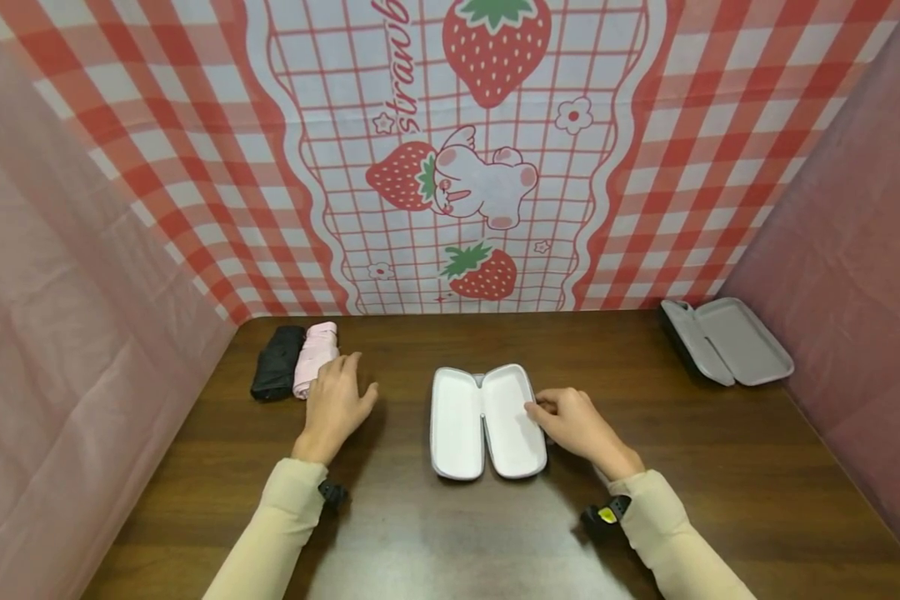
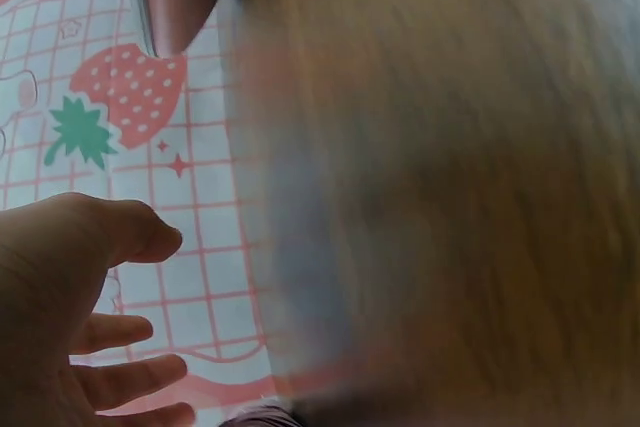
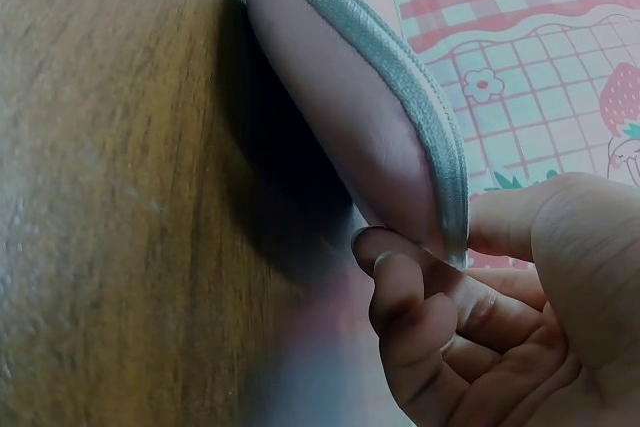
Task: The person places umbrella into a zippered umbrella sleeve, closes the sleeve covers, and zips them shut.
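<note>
Pink bundle (image 1: 317, 354): left of open white-lined case (image 1: 459, 425), left hand (image 1: 333, 406) nearest.

Landmark: white-lined case, lying open on surface (image 1: 390, 533), its two halves side by side, long axes running away from the person.

Pink bundle lies left of the case and somewhat farther from the person. Its long axis runs roughly the same way as the case halves. Black bundle (image 1: 279, 365) is close along its far side, counting from the case.

Left hand is between case and pink bundle, toward the near end of the latter. Thumb spread from loosely extended fingers; nothing held. The bundle lies ahead and slightly left of the fingers. Contact: cannot tell, as the fingers overlap the bundle in the head view.

Right hand (image 1: 577, 422) is at the case's right edge, pinching the rim between thumb and fingers. Judged: left hand is much the better placed for the bundle; the case separates right hand from it.

Grey case (image 1: 742, 342), also open: right of the white-lined case, farther back.
</note>
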### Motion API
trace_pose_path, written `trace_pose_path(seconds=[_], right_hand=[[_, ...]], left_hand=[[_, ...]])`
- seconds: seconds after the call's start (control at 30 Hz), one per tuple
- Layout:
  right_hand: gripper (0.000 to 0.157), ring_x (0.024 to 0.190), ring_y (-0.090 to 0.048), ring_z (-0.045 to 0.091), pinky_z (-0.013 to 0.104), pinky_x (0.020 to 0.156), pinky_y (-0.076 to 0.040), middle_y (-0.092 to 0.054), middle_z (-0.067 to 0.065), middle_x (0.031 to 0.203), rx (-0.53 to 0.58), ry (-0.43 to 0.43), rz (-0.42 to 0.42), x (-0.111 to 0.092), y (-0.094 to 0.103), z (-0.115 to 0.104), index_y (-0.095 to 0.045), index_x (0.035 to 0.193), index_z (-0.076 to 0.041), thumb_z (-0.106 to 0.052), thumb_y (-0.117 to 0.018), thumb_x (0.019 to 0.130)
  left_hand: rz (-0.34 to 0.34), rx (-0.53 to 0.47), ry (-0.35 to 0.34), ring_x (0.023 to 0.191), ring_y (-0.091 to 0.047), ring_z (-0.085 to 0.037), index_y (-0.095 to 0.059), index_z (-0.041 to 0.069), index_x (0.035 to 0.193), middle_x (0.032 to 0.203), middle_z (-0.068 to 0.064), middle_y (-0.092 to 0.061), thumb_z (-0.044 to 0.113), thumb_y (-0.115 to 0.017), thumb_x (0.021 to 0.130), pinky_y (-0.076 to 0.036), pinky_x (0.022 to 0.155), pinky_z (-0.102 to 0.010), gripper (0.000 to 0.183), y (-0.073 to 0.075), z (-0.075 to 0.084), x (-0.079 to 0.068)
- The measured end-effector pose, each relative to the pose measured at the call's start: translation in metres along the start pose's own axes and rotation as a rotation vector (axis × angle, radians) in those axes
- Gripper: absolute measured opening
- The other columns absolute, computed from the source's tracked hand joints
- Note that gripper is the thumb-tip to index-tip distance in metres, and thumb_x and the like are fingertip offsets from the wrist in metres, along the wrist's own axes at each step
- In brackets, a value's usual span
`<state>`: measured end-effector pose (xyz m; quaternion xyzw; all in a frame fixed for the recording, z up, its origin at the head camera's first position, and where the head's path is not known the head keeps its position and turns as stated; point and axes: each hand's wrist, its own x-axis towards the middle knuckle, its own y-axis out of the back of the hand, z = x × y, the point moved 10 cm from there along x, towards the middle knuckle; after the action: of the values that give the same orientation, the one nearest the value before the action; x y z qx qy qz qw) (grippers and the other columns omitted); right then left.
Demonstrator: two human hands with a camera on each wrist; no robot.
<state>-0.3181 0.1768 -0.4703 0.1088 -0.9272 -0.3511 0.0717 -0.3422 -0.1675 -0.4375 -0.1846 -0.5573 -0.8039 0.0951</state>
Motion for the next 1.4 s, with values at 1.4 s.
trace_pose_path(seconds=[1.4], right_hand=[[0.024,0.052,-0.062,0.014,0.027,0.05,-0.053,-0.074,0.005,0.076,0.022,-0.023,-0.001,-0.005,-0.003,0.002,-0.073,0.11,0.004,-0.016,-0.066,0.1]], left_hand=[[0.052,-0.115,0.293,0.13,-0.042,-0.056,-0.05,-0.004,0.142,0.14,-0.032,-0.052,0.024,-0.073,0.09,-0.033,0.101,-0.071,0.063,0.012,-0.065,0.016]])
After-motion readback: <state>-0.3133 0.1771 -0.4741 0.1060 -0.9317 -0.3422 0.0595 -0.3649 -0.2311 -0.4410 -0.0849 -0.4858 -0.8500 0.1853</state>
